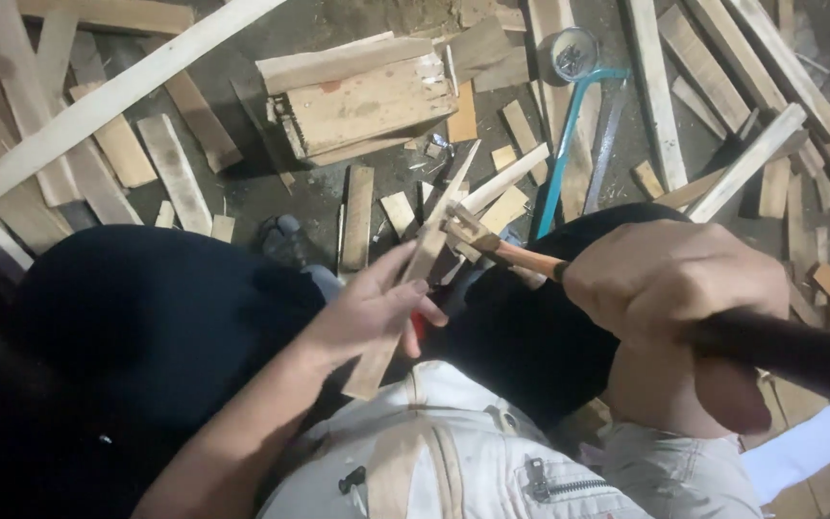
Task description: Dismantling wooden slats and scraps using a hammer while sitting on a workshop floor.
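Wood strip [415,279] in left hand [367,312] grip

**Dim floor littered with offcuts**

A dark, dusty concrete floor [271,197] is strewn with pale wood scraps and planks. A long batten [98,104] crosses the upper left. A rough wooden block [362,101] sits at the centre top, with a blue-framed hacksaw [569,135] and a small round tin [572,53] to its right. Light is dim and uneven.
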